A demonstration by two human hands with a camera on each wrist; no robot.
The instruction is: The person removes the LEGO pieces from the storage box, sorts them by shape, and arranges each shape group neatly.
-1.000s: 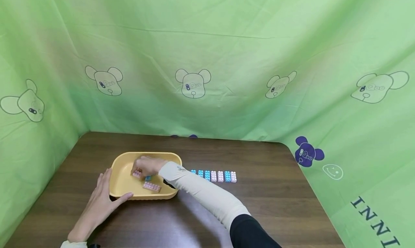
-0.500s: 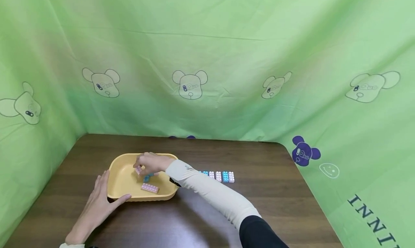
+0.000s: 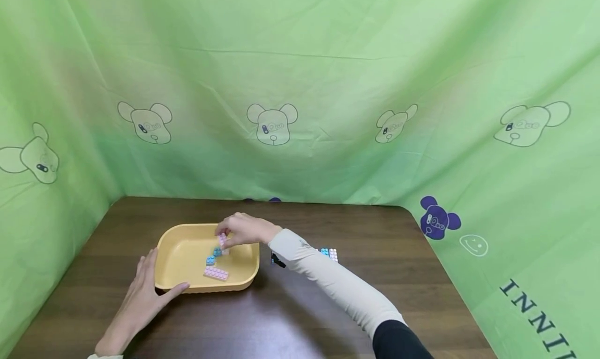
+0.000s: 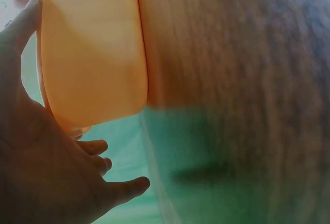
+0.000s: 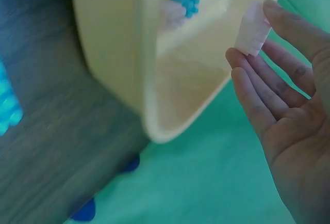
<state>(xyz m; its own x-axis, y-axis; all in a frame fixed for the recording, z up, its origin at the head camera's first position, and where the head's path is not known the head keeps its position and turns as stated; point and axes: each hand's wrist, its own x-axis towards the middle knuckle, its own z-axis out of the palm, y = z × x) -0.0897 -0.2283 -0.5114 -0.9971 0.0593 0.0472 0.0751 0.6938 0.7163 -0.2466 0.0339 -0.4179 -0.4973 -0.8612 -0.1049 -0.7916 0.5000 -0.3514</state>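
Observation:
A yellow tray (image 3: 180,229) stands on the left part of the table. My left hand (image 3: 142,296) rests against its left front corner, fingers spread along the side and thumb on the front rim. Over the tray's right half, my right hand (image 3: 244,228) pinches a pink building brick (image 5: 252,30) between thumb and fingertips, raised off the tray floor. Below it lie two small blue bricks (image 3: 210,260), a pale pink brick (image 5: 172,15) and a longer pink brick (image 3: 216,273) near the front wall. In the left wrist view, the left thumb and fingers (image 4: 93,146) are mostly straight.
To the tray's right, a row of blue and pink bricks (image 3: 333,255) lies on the wooden table (image 3: 375,286); the right sleeve (image 3: 328,281) hides most of it. A green printed curtain (image 3: 300,161) closes off the back and sides.
My right hand has lifted the pink brick from the tray's floor and carried it rightward, uncovering the blue bricks. The left hand stays at the tray's corner.

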